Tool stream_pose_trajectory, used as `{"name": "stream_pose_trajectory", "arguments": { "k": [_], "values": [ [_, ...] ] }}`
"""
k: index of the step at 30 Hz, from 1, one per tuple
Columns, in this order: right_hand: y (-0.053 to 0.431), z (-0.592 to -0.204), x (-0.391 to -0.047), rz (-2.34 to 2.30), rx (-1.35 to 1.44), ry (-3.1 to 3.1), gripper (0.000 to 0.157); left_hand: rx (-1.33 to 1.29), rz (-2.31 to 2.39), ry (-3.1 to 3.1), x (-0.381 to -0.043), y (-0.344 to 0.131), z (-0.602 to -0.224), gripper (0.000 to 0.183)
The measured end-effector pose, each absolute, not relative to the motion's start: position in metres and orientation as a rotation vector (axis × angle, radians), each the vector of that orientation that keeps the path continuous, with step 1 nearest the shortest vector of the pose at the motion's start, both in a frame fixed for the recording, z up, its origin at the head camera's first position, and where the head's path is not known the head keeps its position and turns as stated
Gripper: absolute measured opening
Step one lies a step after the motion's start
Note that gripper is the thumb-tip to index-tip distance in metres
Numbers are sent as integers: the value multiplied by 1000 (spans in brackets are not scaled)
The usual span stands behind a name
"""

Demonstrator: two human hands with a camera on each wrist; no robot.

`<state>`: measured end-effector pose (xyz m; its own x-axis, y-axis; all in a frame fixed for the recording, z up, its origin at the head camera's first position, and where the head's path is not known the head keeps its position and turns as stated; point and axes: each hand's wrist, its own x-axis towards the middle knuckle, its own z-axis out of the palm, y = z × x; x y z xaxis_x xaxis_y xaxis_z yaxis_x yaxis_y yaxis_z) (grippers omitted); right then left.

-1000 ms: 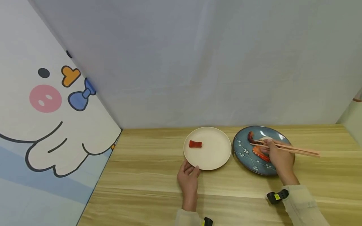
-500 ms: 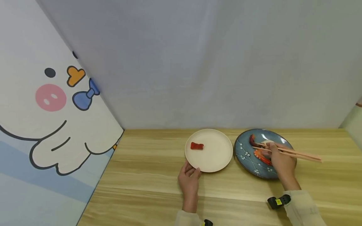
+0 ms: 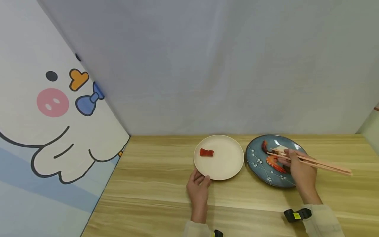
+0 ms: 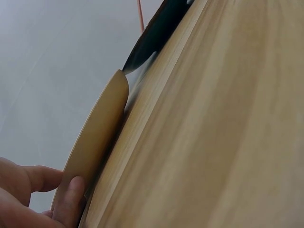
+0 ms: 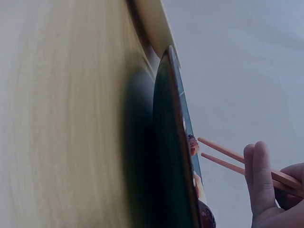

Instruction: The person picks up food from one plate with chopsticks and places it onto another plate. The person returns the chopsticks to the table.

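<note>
My left hand [image 3: 198,192] holds the near-left rim of a cream plate [image 3: 229,168], thumb and fingers at its edge. A small red strip [image 3: 206,152] of food lies on that plate. My right hand [image 3: 304,176] grips a pair of wooden chopsticks [image 3: 328,166] over a blue flower-patterned plate [image 3: 260,172]. Their tips stand slightly apart, just off the food in the right wrist view. On the blue plate sit an orange-striped shrimp [image 3: 274,163], a dark red curled piece [image 3: 264,146] and a whitish piece [image 3: 279,150]. A dark piece [image 5: 206,216] is partly hidden by my right hand in the head view.
Both plates stand side by side near the back edge of the wooden table [image 3: 148,184], close to a pale grey wall [image 3: 189,72]. A cartoon-printed panel [image 3: 53,138] rises at the left.
My right hand has drawn back to the right with the chopsticks, their tips moving off toward the whitish piece and shrimp. The left hand keeps its hold; the head view shifted slightly.
</note>
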<state>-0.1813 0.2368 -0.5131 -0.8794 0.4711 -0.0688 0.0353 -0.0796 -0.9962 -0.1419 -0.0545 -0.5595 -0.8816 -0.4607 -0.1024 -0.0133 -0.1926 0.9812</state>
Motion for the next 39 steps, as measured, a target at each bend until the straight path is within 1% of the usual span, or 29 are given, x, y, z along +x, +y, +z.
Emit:
{"name": "stream_pose_trajectory", "arguments": {
  "k": [3, 7, 10, 17, 18, 23, 30, 39],
  "values": [
    [235, -512, -180, 2053, -542, -1864, 33, 557, -2146, -1780, -142, -55, -559, 62],
    [231, -510, -179, 2078, -533, -1830, 22, 567, -2145, -1788, -142, -55, -558, 61],
    [229, -509, -177, 2102, -495, -1825, 27, 571, -2141, -1789, -142, -55, -557, 61],
    [221, -507, -172, 2122, -387, -1838, 26, 565, -2162, -1773, -142, -55, -555, 61],
    [220, -507, -171, 2134, -370, -1826, 29, 565, -2166, -1771, -142, -55, -555, 61],
    [214, -506, -167, 2167, -244, -1776, 29, 563, -2177, -1770, -141, -56, -554, 61],
    [208, -505, -164, 2156, -82, -1797, 27, 570, -2187, -1769, -140, -56, -553, 62],
    [200, -504, -162, 2078, -35, -1856, 19, 565, -2187, -1770, -139, -57, -552, 62]
  ]
}}
